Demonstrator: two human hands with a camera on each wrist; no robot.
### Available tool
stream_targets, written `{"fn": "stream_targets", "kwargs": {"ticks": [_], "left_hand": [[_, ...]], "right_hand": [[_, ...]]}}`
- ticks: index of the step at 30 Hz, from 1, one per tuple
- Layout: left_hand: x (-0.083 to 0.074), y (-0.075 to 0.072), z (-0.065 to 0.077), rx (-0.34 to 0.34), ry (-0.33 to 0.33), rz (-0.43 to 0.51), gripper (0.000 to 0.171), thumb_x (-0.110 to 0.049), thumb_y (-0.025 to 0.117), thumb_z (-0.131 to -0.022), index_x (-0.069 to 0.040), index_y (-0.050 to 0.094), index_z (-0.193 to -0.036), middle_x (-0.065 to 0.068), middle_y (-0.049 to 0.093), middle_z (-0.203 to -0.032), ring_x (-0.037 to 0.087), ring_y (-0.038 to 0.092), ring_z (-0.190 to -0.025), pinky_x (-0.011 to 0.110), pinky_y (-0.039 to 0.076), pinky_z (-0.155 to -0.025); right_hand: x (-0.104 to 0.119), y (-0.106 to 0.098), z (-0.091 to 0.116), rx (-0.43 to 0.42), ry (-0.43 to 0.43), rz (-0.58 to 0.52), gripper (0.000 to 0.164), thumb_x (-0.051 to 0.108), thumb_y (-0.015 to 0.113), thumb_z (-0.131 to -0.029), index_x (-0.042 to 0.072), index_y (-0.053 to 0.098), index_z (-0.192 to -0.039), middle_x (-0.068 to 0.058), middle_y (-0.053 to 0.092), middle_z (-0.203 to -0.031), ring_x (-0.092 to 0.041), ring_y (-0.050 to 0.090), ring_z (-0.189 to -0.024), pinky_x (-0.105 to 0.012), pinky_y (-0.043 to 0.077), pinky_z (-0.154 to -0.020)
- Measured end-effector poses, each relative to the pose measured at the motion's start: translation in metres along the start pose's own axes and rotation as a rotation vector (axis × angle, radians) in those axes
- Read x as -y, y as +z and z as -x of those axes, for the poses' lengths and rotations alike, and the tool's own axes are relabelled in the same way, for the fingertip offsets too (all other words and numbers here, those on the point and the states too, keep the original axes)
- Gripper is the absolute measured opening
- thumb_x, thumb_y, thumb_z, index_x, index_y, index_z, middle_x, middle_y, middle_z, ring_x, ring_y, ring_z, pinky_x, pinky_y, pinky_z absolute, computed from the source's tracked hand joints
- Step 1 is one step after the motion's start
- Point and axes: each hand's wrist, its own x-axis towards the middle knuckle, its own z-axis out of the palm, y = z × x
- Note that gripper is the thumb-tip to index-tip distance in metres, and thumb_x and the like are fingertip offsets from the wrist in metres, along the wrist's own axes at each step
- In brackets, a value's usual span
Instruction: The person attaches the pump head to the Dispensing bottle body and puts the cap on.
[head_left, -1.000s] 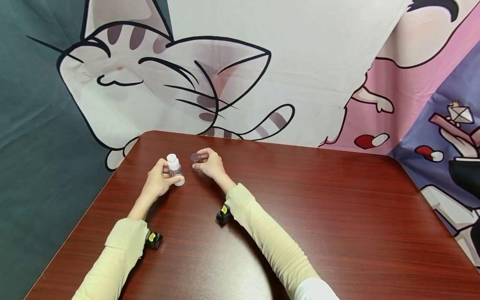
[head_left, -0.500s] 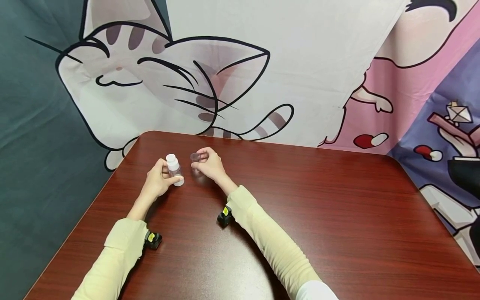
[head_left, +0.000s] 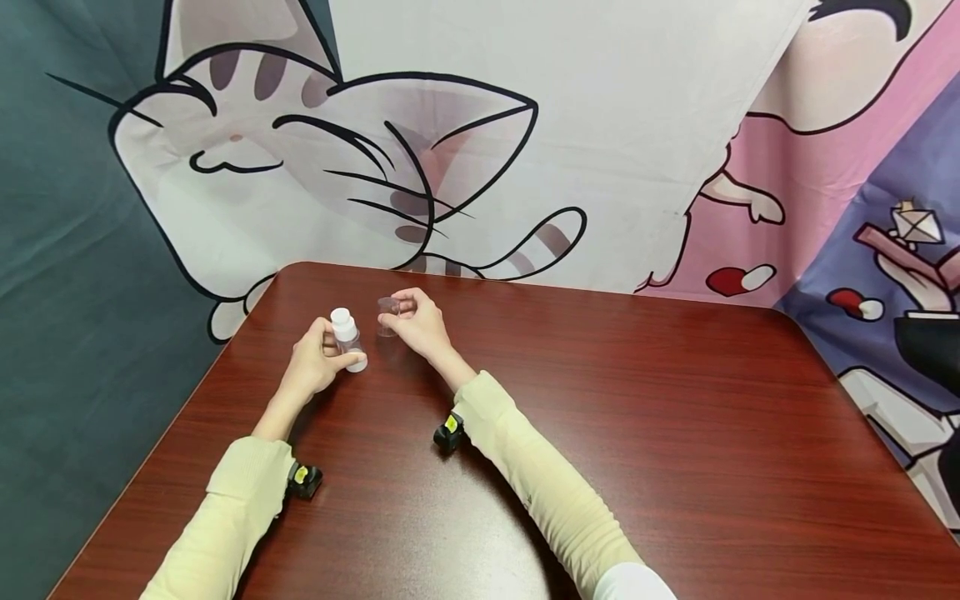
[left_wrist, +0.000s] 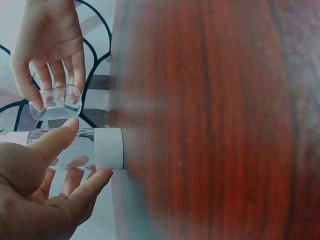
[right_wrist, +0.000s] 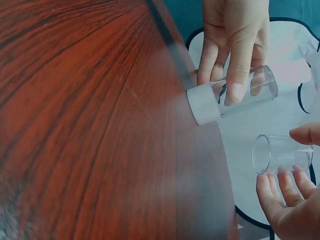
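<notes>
My left hand (head_left: 313, 360) grips a small clear bottle (head_left: 348, 342) with a white base and a white top, thumb on one side and fingers on the other. In the left wrist view, the bottle's white base (left_wrist: 109, 148) shows at the table edge, while the thumb covers part of the clear wall. Just to the right, my right hand (head_left: 423, 327) pinches a clear cylindrical cap (head_left: 387, 318) between thumb and fingertips. A gap separates cap and bottle. The right wrist view shows the cap (right_wrist: 282, 154) with its round rim facing the table side.
A dark red wooden table (head_left: 600, 417) lies under both forearms. Behind it hangs a cloth backdrop (head_left: 637, 150) with a cartoon cat. Each wrist carries a small black camera, the left one (head_left: 305, 481) and the right one (head_left: 448, 433) both low over the tabletop.
My right hand has shifted slightly up and left in the head view with the clear cap, which now looks more upright. The left hand and bottle stay almost in place.
</notes>
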Motion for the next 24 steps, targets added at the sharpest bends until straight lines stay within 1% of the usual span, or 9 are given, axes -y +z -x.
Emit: {"fn": "stream_targets", "kwargs": {"ticks": [4,7,14,24], "left_hand": [[0.000,0.000,0.000,-0.001,-0.005,0.004,0.039,-0.010,0.073,-0.084,0.001,0.043,-0.105,0.030,0.060,-0.119,0.037,0.062,-0.105,0.042,0.050,-0.085],[0.000,0.000,0.000,-0.001,-0.007,0.003,0.039,-0.010,0.073,-0.084,0.001,0.043,-0.105,0.030,0.060,-0.119,0.037,0.062,-0.104,0.041,0.050,-0.085],[-0.001,0.000,0.000,0.000,-0.013,0.004,0.040,-0.011,0.074,-0.084,0.001,0.043,-0.106,0.030,0.060,-0.118,0.037,0.062,-0.104,0.041,0.049,-0.085],[-0.004,0.000,0.001,-0.005,-0.012,-0.003,0.040,-0.012,0.075,-0.083,0.001,0.043,-0.105,0.029,0.061,-0.117,0.037,0.062,-0.104,0.039,0.049,-0.083]], "right_hand": [[0.005,-0.001,0.002,0.002,0.000,-0.015,0.034,0.019,0.075,-0.080,0.012,0.063,-0.110,-0.004,0.067,-0.095,-0.011,0.065,-0.079,-0.019,0.051,-0.070],[0.009,-0.001,0.003,-0.001,-0.009,-0.021,0.035,0.019,0.075,-0.080,0.011,0.064,-0.112,-0.005,0.068,-0.095,-0.014,0.068,-0.082,-0.019,0.052,-0.070],[0.017,0.002,0.004,-0.020,-0.031,-0.044,0.034,0.019,0.073,-0.082,0.010,0.066,-0.114,-0.007,0.071,-0.096,-0.015,0.070,-0.083,-0.018,0.053,-0.068],[0.026,0.003,0.008,-0.014,-0.046,-0.096,0.035,0.017,0.071,-0.084,0.008,0.065,-0.117,-0.009,0.072,-0.101,-0.017,0.071,-0.087,-0.018,0.053,-0.068]]}}
